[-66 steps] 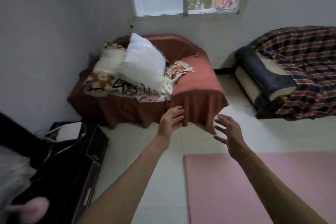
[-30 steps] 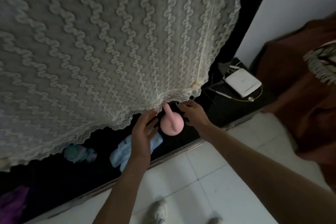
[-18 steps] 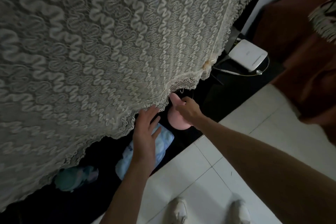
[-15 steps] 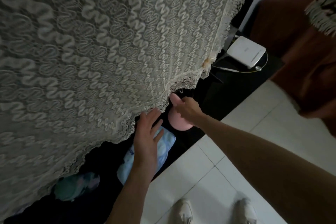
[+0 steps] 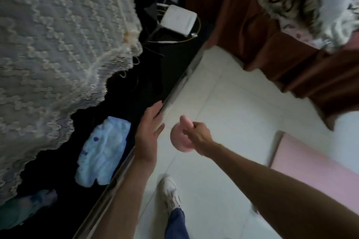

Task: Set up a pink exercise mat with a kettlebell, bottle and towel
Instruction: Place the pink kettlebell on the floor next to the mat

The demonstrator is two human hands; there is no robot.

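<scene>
My right hand point(image 5: 198, 137) is closed around the handle of a small pink kettlebell point(image 5: 179, 140), which hangs above the white tiled floor. My left hand point(image 5: 148, 132) is flat and empty, fingers spread, over the metal edge of a dark low shelf point(image 5: 171, 99). A crumpled light blue cloth point(image 5: 103, 151) lies on that dark shelf, left of my left hand. The pink exercise mat point(image 5: 314, 170) lies on the floor at the right, partly behind my right forearm. No bottle shows in this view.
A cream lace curtain point(image 5: 58, 44) hangs at upper left over the dark shelf. A white box with cables point(image 5: 178, 19) sits further back. A rust-red draped bed point(image 5: 291, 44) fills the upper right. My white shoe point(image 5: 170, 190) stands on the tiles. A teal cloth point(image 5: 25, 207) lies at lower left.
My right hand has pulled the pink kettlebell out from under the lace curtain and over the tiles. My left hand has left the blue cloth and moved right. The view swung toward the mat.
</scene>
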